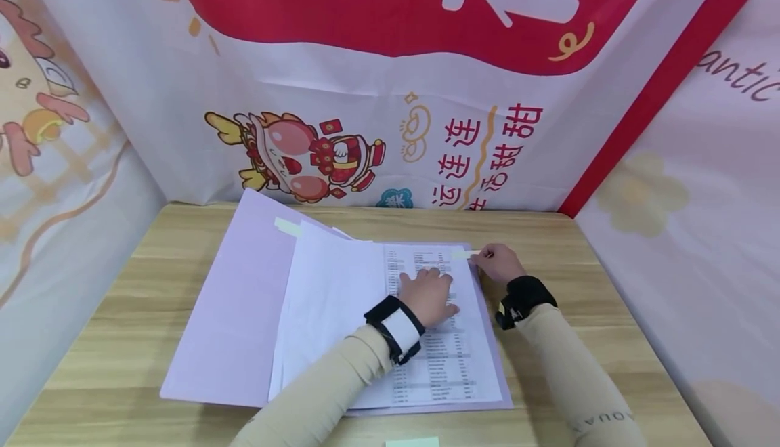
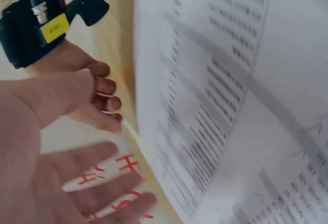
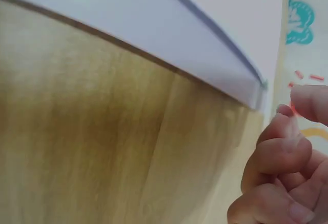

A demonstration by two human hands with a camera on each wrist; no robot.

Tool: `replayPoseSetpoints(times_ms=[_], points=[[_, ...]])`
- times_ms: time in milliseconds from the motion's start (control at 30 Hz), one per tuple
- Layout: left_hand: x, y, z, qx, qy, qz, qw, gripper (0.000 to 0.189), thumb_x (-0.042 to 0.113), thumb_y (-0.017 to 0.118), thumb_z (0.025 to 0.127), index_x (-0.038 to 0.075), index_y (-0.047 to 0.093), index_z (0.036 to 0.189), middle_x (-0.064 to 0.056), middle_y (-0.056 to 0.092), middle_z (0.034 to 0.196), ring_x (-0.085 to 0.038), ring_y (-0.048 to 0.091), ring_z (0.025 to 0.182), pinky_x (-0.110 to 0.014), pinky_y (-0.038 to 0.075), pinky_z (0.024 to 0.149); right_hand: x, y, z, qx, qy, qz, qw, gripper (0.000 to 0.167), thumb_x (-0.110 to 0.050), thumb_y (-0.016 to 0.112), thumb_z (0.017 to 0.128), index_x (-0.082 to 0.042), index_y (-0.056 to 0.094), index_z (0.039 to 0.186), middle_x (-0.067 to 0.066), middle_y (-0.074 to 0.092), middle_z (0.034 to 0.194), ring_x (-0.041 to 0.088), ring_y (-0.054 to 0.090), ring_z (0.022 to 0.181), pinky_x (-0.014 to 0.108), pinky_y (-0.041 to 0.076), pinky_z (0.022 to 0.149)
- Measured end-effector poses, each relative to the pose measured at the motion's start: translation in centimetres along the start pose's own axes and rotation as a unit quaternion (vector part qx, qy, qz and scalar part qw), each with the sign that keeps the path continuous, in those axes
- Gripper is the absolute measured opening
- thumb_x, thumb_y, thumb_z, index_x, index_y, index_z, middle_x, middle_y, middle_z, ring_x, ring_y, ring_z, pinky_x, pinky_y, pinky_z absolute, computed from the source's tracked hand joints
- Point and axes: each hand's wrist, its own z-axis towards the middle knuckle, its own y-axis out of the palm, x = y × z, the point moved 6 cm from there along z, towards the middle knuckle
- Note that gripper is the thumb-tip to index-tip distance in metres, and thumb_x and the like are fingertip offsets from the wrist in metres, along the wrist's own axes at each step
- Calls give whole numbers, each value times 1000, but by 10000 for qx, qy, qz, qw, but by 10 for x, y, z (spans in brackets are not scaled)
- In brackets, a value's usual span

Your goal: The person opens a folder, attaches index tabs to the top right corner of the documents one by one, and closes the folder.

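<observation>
Head: one lilac folder [image 1: 222, 311], two sticky tabs [image 1: 466, 254], right hand [image 1: 501, 264] pinching one at the printed sheet's [image 1: 447, 369] one o'clock, left hand [image 1: 426, 294] splayed on it, grip released, left wrist: left fingers [image 2: 92, 157] outspread, right wrist: right fingers [image 3: 279, 157] curled, four o'clock

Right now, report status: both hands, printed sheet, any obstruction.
Left hand spread over printed sheet, partly hiding it. Right hand pinches pale strip at sheet's far-right corner. Nothing seen blocking strip.

A lavender folder [image 1: 225, 325] is lying open, cover turned left. A white printed sheet [image 1: 451, 366] bearing tabular text is resting on its right side, beneath the left hand [image 1: 424, 298]. The right hand [image 1: 500, 264] is pinching a pale strip [image 1: 464, 254] crossing the sheet's right edge.
</observation>
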Motion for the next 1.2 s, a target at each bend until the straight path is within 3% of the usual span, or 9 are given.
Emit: replayPoseSetpoints(times_ms=[233,333,467,633,733,800,967,1100,1200], points=[[4,-7,-42,-75,36,-94,9999,67,52,76,87,9,62,136,-16,63,130,-34,61,118,-59,51,93,-4,3,-30,-526,-114,402,9977,34,-33,57,104,-2,63,92,4,53,80,21,52,77,30,39,64],[8,-5,-59,-178,68,-242,9995,68,52,78,86,5,63,133,-19,64,125,-31,67,103,-47,59,77,-7,6,-48,-862,-1,579,9946,38,-36,56,105,-1,62,92,3,51,74,22,51,72,30,37,61],[14,-3,-77,-247,105,-374,9989,70,53,79,84,2,65,129,-20,65,117,-25,68,78,-34,56,54,-15,7,-73,-1136,-189,815,9900,39,-32,55,106,3,61,89,1,46,63,20,48,59,27,34,54],[23,-1,-94,-204,329,-309,9988,80,58,78,83,0,60,136,-18,69,113,-24,69,80,-34,56,55,-17,1,-102,-1584,-394,1238,9788,39,-29,50,109,5,61,94,4,48,67,20,47,58,25,36,52],[25,1,-100,-223,375,-344,9985,84,58,77,83,-2,57,139,-17,72,106,-23,71,81,-34,56,56,-14,-3,-117,-1719,-489,1390,9740,41,-30,47,110,5,59,92,5,48,69,18,46,57,24,36,51],[23,3,-101,-252,351,-462,9980,87,57,78,83,-3,54,142,-14,73,90,-21,70,71,-33,54,52,-12,-4,-127,-1726,-531,1445,9729,41,-29,46,110,4,59,89,4,48,68,15,44,55,22,35,49],[18,18,-101,-399,131,-783,9960,99,58,77,82,-3,42,151,0,53,53,-14,50,43,-28,40,41,1,5,-149,-1910,-453,1667,9663,43,-30,44,111,4,58,87,1,49,68,11,43,54,21,33,48],[15,35,-100,-514,-133,-764,9957,105,60,79,80,-3,38,154,1,49,51,-16,47,41,-29,37,42,16,18,-162,-2131,-177,1775,9606,46,-33,43,111,5,57,89,2,52,70,12,44,55,21,34,49],[12,43,-100,-640,-215,-556,9962,107,61,80,78,-3,38,153,-1,50,52,-17,47,42,-30,38,43,26,26,-170,-2120,-18,1708,9622,45,-35,44,110,2,58,88,1,53,69,15,46,56,23,35,49]])
